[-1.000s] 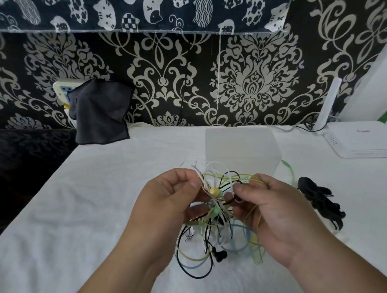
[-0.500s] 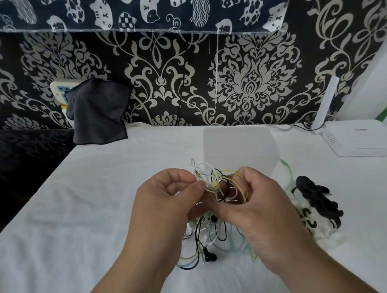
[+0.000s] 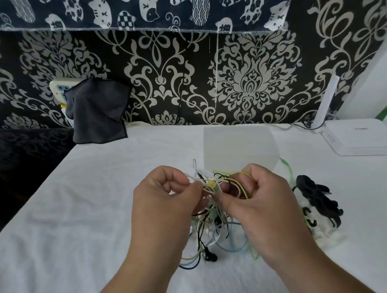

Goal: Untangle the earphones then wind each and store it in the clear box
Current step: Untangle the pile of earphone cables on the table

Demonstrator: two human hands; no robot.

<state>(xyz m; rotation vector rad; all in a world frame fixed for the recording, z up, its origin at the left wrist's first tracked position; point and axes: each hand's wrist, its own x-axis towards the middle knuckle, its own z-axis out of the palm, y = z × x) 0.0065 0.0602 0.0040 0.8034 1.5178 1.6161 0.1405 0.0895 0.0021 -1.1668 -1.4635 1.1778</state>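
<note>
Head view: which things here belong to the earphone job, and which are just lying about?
In the job: tangled earphones, clear box, left hand, right hand, both pinching the tangle.
Lying about: dark cloth, white router.

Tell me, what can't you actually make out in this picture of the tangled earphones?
Head view only:
- Tangle of earphones: how many sets; cords overlap, and the left hand and right hand pinching it cover the knot.
- Clear box: contents; frosted walls.
- Black pile: what it is; too shapeless.
- Wall socket: mostly behind the dark cloth.
</note>
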